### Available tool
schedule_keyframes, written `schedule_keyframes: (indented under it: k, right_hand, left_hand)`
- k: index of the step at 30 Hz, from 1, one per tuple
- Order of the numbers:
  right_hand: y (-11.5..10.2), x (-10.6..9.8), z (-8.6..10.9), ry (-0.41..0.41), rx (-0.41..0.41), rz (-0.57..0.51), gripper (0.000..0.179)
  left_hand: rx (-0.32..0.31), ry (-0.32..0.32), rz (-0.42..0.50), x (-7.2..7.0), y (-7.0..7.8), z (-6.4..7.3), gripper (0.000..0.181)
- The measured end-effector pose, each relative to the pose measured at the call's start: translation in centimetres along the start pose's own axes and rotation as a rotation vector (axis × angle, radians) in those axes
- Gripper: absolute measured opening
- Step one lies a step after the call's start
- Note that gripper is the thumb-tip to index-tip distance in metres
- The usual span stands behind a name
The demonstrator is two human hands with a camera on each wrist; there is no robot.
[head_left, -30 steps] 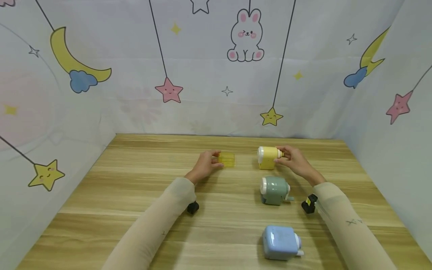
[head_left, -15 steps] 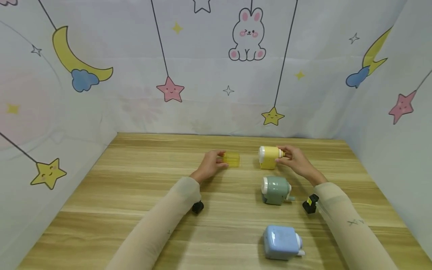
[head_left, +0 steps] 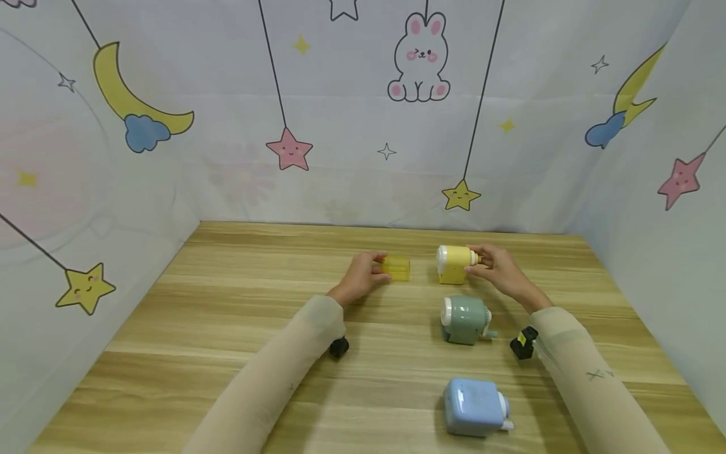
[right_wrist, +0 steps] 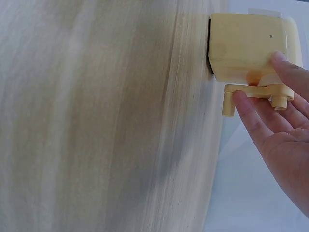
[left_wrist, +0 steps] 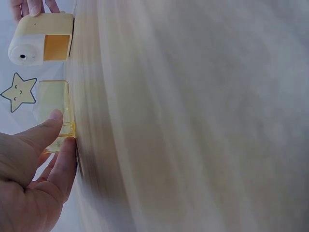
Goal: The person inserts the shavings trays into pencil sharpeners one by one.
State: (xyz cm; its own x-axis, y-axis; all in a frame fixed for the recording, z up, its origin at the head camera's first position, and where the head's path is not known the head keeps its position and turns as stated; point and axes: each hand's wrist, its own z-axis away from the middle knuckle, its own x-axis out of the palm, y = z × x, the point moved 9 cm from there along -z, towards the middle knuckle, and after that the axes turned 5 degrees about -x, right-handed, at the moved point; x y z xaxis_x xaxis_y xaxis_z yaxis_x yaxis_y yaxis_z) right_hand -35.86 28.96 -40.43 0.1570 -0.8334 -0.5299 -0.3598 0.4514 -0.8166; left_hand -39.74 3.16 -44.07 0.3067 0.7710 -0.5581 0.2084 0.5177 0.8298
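My left hand (head_left: pixel 363 274) pinches a see-through yellow shavings drawer (head_left: pixel 399 268) between thumb and fingers, close over the wooden table. To its right stands a yellow hand-crank pencil sharpener (head_left: pixel 452 265) with a white front ring. The drawer and sharpener are apart, with a short gap between them. In the left wrist view, the sharpener's open orange slot (left_wrist: pixel 56 47) faces the drawer. My right hand (head_left: pixel 499 271) grips the sharpener at its crank end. In the right wrist view, the thumb lies on the body and a fingertip touches the crank (right_wrist: pixel 251 91).
A green crank sharpener (head_left: pixel 466 320) stands in front of the yellow one, and a blue one (head_left: pixel 473 407) stands nearer still. The wooden table (head_left: pixel 227 296) runs back to a white cloth wall (head_left: pixel 340 195) with printed stars and a rabbit.
My left hand has moved right with the shavings drawer, narrowing the gap to the yellow sharpener. My right hand stays on the sharpener. The head view has shifted slightly.
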Motion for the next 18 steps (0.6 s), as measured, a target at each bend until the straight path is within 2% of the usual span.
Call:
schedule_keyframes:
  k: [7,18]
  right_hand:
    - [0.2,0.0,-0.1,0.007,-0.005,0.026,0.053]
    - [0.1,-0.1,0.0,0.000,0.003,-0.014,0.053]
  left_hand:
    - [0.008,-0.004,-0.021,0.5,0.4,-0.2,0.056]
    - [0.017,-0.014,-0.036,1.3,0.8,-0.6,0.055]
